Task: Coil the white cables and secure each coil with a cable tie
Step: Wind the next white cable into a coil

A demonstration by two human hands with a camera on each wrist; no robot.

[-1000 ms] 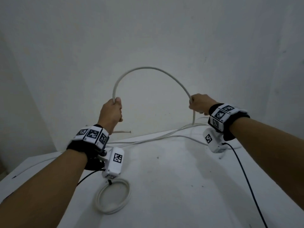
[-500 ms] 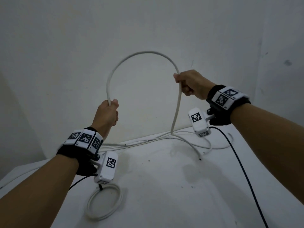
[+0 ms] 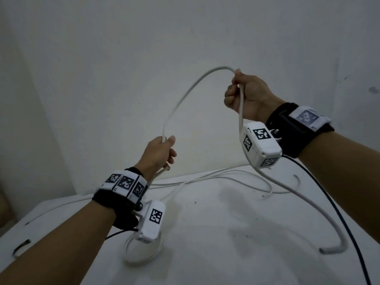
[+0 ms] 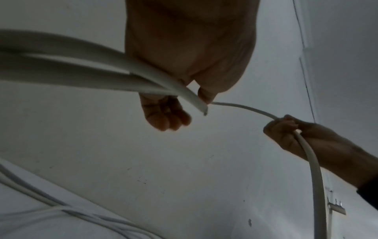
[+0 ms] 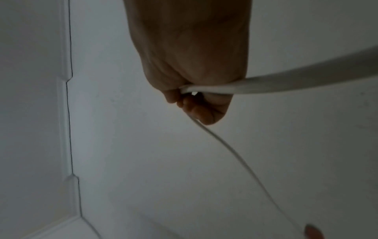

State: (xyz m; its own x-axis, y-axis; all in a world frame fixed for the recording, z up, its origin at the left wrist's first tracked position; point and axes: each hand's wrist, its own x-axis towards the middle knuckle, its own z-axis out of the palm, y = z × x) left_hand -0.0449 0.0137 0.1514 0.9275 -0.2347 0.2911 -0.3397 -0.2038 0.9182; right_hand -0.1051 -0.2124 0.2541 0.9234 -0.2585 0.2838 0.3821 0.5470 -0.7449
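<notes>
Right hand (image 3: pixel 247 93) has risen, swung toward 12 o'clock, loop narrower than a second ago. Both grips closed on white cable (image 3: pixel 183 97): left hand (image 3: pixel 159 152) pinching start end, right feeding slack (tail trails over bench (image 3: pixel 205 233) toward 4 o'clock). Step: forming first turn. Next: bring right to left, lay turn in.
</notes>
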